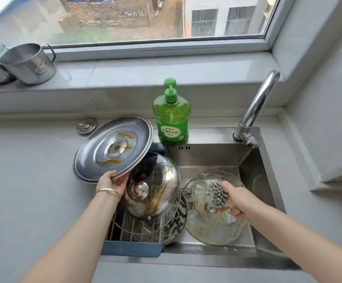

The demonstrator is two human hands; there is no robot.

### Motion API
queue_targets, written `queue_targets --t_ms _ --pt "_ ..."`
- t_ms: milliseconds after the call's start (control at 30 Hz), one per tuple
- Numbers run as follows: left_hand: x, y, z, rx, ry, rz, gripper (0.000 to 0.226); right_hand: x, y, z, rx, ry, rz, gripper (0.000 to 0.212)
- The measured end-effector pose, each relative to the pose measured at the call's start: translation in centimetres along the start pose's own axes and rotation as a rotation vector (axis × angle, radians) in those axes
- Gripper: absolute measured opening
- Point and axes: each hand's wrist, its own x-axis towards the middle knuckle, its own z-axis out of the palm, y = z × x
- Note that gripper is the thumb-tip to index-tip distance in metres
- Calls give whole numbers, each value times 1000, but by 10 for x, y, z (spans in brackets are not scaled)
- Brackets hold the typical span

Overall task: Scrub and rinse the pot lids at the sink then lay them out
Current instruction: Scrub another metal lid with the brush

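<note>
Left hand (112, 183) pinches the near rim of the flat lid (112, 148), thumb on top and fingers under. The grip is narrow, on the edge only. The lid is tilted with its inner face up and orange streaks showing. It hangs partly over the table (33, 180) and partly over the rack (131, 249), probably held by the rim to keep fingers off the greasy face and to swing it toward the basin.

Right hand (237, 201) has its grip closed round the brush (217, 192), bristles pointing up-left. It sits over two stacked glass lids (217, 229), knobs up, on the sink (206, 158) floor. I cannot tell if the bristles touch the glass.

A domed lid (155, 186) with brown drips leans in the rack on the sink's left side, with another lid under it. The dirty lids seem to be parked there to leave the basin free for scrubbing.

Soap (172, 121) stands on the ledge just behind the sink, within reach. No water shows at the tap (256, 107), so this looks like the scrub stage, early on, with no lid laid out clean. Two steel mugs (28, 64) sit on the sill, far left.

Risk: the thin rim hold on the wide lid could slip.
</note>
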Motion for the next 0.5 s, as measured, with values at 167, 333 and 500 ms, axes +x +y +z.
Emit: queue_targets --t_ms 167,333,500 --pt "-48 -5 -7 51 -103 5 22 -3 -3 1 -5 28 -11 48" --pt "-99 -13 -30 175 -158 -1 26 -19 -7 -6 59 -1 -70 42" --pt "-142 -26 -46 425 -173 -36 26 -45 -3 -13 -125 13 -376 29"
